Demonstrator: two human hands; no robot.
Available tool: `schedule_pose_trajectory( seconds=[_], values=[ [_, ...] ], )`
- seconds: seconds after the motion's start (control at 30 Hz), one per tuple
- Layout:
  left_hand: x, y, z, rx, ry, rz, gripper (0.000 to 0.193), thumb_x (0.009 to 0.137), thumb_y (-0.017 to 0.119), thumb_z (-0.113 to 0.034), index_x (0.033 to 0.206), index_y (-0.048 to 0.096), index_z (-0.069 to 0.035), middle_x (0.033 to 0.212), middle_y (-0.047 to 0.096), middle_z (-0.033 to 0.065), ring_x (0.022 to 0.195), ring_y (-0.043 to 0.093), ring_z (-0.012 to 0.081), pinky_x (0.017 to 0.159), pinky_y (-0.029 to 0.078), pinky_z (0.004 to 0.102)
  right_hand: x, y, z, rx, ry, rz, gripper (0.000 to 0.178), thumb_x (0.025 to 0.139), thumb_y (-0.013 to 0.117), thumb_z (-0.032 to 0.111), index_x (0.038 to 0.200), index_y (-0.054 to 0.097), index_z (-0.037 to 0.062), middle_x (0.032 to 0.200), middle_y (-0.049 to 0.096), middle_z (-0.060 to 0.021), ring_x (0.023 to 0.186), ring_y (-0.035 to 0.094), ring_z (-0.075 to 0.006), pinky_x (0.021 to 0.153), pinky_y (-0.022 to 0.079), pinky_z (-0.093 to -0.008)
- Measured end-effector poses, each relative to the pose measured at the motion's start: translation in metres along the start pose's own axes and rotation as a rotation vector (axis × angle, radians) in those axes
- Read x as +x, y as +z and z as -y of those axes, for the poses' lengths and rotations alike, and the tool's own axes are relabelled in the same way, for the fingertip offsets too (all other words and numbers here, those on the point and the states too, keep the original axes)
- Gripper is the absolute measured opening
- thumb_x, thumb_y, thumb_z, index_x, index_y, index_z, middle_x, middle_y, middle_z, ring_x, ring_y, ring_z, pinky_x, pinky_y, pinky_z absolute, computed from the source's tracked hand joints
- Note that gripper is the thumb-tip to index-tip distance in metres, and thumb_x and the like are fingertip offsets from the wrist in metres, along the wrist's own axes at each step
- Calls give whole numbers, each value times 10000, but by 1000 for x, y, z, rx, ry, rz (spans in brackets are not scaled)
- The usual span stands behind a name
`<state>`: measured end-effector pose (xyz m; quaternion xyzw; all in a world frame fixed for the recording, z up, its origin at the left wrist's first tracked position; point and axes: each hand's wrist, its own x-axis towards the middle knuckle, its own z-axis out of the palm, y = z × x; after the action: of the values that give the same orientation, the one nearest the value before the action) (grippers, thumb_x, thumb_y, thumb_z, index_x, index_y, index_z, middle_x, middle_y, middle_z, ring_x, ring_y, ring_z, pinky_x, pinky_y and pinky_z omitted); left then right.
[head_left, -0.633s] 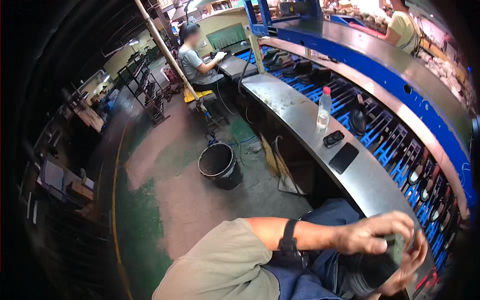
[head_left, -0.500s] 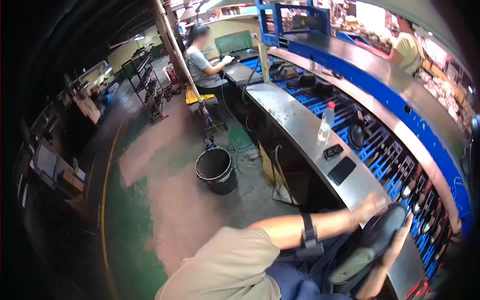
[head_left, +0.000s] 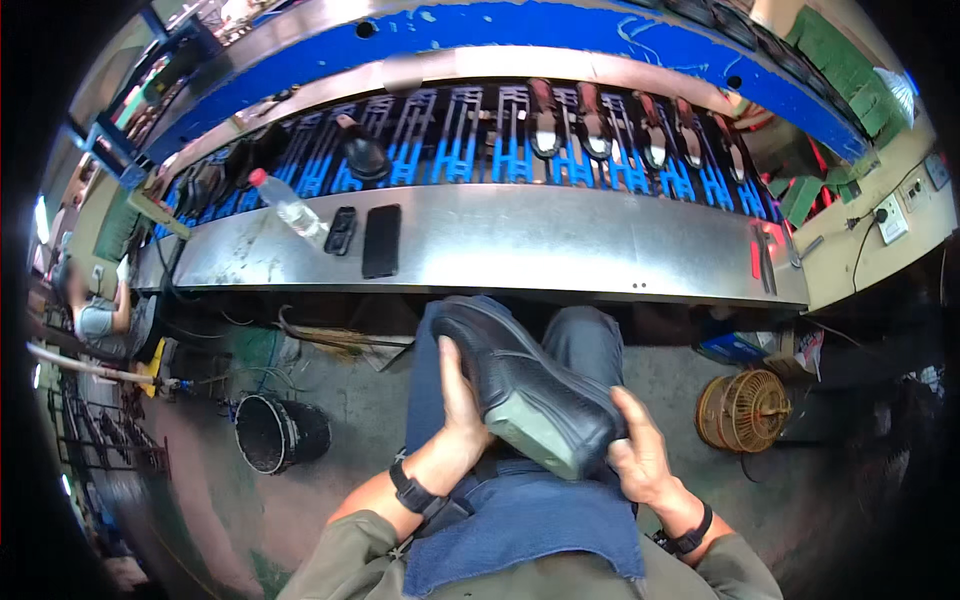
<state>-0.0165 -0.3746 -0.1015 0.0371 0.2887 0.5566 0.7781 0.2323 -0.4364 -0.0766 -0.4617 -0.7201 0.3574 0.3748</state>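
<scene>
Shoe (head_left: 525,385) is black leather, sitting over the person's lap on the blue apron (head_left: 520,520), held between both hands. Long axis runs diagonal: toe end points up-left toward the steel bench (head_left: 560,245), heel end sits down-right, closest to the body, with the pale greyish sole at the heel facing the camera.

Left hand (head_left: 462,415) is flat along the shoe's left side, fingers together and stretched up the upper, thumb tucked behind so can't really see it. Right hand (head_left: 640,450) cups the heel end, fingers curled around it, tips mostly hidden under the shoe. Both wrists have dark bands.

Bench stuff: clear plastic bottle (head_left: 288,207) with a red cap lying tilted, a small dark gadget (head_left: 341,230) just beside it, then a black phone (head_left: 381,241) lying flat. Red-handled pliers (head_left: 763,255) are over at the right end. Behind the bench, a blue conveyor rack (head_left: 560,150) carries more dark shoes, soles hard to make out.

On the floor: black bucket (head_left: 280,432) on the left, a round wire fan cage (head_left: 743,410) on the right, and a blue-and-white package (head_left: 735,347) partly tucked under the bench, with print too small to tell. Another person's sleeve (head_left: 95,320) shows at the far left, blurred.
</scene>
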Motion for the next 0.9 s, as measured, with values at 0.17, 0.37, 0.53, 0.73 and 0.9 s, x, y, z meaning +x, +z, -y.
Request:
schedule_pose_trajectory(
  seconds=[0.17,0.37,0.53,0.73,0.9],
  values=[
    [13,-23,30,1826,509,341,884,752,846,-447,1388,448,21,1404,450,239,1319,436,424,1072,411,461,27,-70,-21,-26,310,-475,502,1075,318,294,1065,668,-66,1010,672,-150,950,641,-250,881,489,-354],
    [104,2,42,1633,379,729,889,685,874,-488,1317,514,23,1234,612,234,1127,625,393,947,512,458,87,-58,-108,326,620,-284,662,1087,283,491,1062,698,-25,923,706,-108,891,647,-201,867,496,-327],
    [196,39,-60,1382,208,195,826,710,878,-427,1303,530,31,1198,666,214,1084,668,298,954,514,390,280,-59,-167,928,579,118,824,1030,251,672,1473,462,10,1518,436,-146,1363,449,-248,1106,397,-443],
    [392,27,-254,1563,518,-427,782,784,839,-448,1265,500,66,1205,640,280,1111,657,366,960,522,416,515,45,-255,-606,276,-185,862,857,735,487,1500,392,27,1565,325,-255,1468,286,-413,1180,297,-472],
    [459,-45,-271,1911,544,-536,1122,787,797,-537,1505,217,100,1438,433,353,1330,471,451,1100,411,462,545,59,-262,-691,375,21,942,752,827,396,1494,361,49,1540,293,-288,1374,395,-445,1168,300,-531]
  ],
)
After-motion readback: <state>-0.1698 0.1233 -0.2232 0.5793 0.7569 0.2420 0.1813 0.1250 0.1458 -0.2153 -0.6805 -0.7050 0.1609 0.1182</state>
